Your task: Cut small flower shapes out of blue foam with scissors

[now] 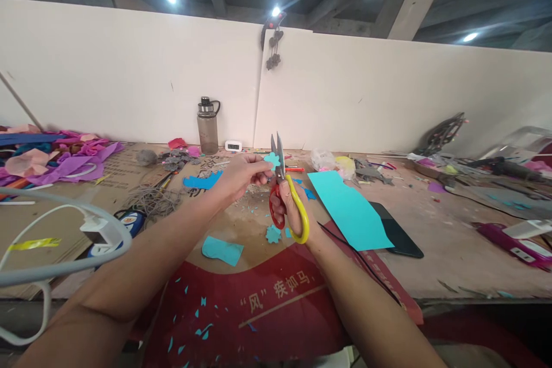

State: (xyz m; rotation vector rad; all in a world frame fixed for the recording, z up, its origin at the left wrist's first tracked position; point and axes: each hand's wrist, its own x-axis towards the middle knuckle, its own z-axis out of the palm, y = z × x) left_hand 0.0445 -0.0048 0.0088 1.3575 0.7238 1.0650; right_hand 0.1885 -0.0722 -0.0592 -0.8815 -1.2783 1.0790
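Fingers of the left hand (244, 175) pinch a small, flat, turquoise scalloped cutout (272, 160) beside metal-bladed scissors (281, 170) with red and yellow handles, clasped in the right hand's (293, 204) fingers above a brown surface (448, 241).

At centre, the red-and-yellow scissors (281, 171) partly hide the right hand (292, 211); right of that, a turquoise sheet (349, 213) covers part of a black slab (401, 236). The left edge crops a white cable (43, 275).

Bench (448, 270) spans frame width. On it: cardboard (118, 181) left to centre, red printed sheet (310, 322) lower centre, dark tablet (403, 233) right of centre, partly under turquoise sheet (349, 213), magenta device (513, 246) far right.
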